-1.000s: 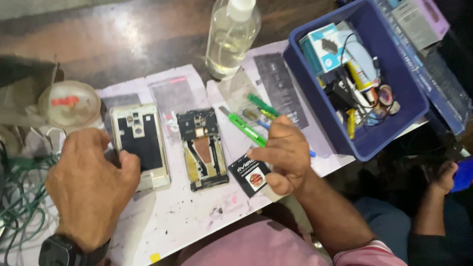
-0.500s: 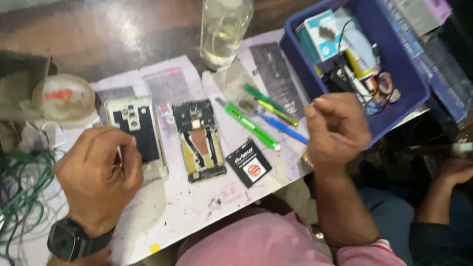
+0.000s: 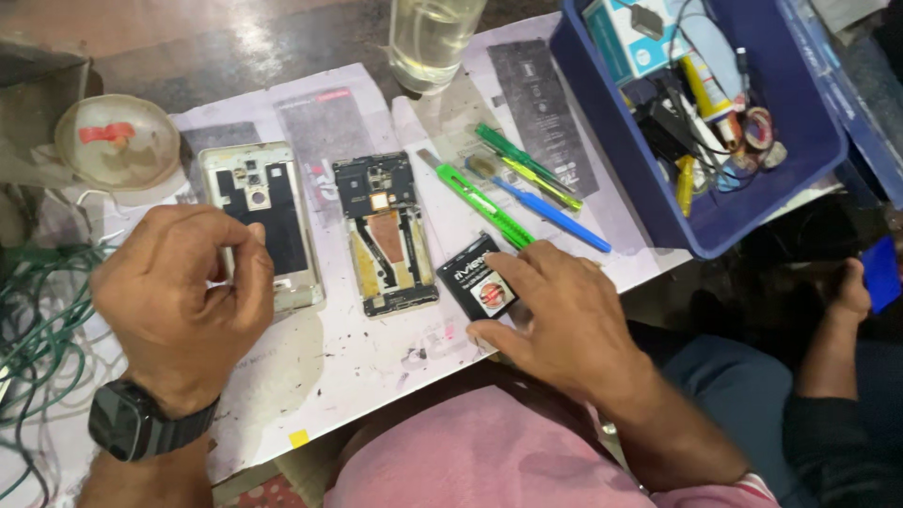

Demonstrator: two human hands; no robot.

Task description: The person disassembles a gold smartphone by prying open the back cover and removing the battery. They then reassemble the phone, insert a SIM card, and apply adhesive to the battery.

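Note:
An opened phone body with bare circuit boards lies on the white paper-covered table. Left of it lies the phone's pale back shell. My left hand, wearing a dark watch, rests loosely curled on the shell's left edge, fingers closed with nothing seen in them. My right hand lies flat on the table with its fingertips on a small black packet with a red and white label.
Green and blue pry tools and pens lie right of the phone. A blue bin of cables and small parts stands at the right. A clear bottle, a round lid and green wires surround the work area. Another person's hand shows at the right.
My right hand came back from near the blue bin and settled on the black packet. The left hand stayed by the back shell.

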